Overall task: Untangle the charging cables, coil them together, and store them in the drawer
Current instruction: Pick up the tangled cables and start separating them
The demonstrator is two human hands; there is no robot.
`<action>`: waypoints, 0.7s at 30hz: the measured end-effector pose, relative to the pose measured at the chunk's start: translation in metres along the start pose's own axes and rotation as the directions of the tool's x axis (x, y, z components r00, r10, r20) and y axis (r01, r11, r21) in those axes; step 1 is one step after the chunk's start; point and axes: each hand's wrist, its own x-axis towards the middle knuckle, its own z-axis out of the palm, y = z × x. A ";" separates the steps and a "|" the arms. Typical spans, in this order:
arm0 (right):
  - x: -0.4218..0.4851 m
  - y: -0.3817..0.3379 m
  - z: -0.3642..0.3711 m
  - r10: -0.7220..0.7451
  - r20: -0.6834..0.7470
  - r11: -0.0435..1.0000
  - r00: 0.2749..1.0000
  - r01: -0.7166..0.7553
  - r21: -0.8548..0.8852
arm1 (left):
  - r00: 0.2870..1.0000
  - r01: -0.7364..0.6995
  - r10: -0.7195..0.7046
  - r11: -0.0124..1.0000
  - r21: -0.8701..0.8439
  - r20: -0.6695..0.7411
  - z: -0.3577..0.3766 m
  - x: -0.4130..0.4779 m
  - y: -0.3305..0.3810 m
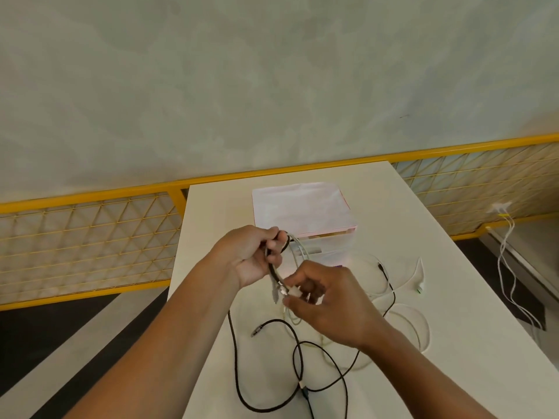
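Over the near half of the worktop (438, 300), both hands work in the air just in front of the drawer box (302, 207). The left hand (257, 255) has its grip curled round a small bundle of loops, black and white strands together. The right hand (326, 303) pinches a white plug (295, 292) at the bottom of that bundle, between thumb and fingertips (this looks to me like the start of the coil). Most of the job lies ahead, I'd judge. The black cable (233, 346) trails off the bundle and sprawls in loose loops across the worktop, crossing the white cable (427, 328) in several places. One white end with a green tip (421, 286) lies apart to the right. Nothing is stored yet, and whether the drawer is open I cannot tell behind the hands.
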 end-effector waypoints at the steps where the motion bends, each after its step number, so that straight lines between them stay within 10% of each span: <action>1: -0.001 -0.001 0.000 -0.006 0.008 0.999 1.000 0.006 -0.034 | 1.000 -0.030 0.030 0.995 0.091 0.000 0.000 -0.001 -0.001; 6: 0.013 0.004 -0.013 0.044 -0.277 0.990 0.960 -0.078 -0.114 | 0.989 -0.141 0.114 0.895 0.424 0.089 0.001 -0.018 0.001; 11: 0.031 0.006 -0.014 0.033 0.011 0.996 0.999 -0.034 0.088 | 0.961 -0.269 0.183 0.788 0.554 0.207 0.002 -0.037 0.004; 21: 0.032 0.040 -0.022 0.237 0.027 0.943 0.971 -0.237 0.235 | 0.941 -0.330 0.300 0.712 0.620 0.156 -0.047 -0.055 0.008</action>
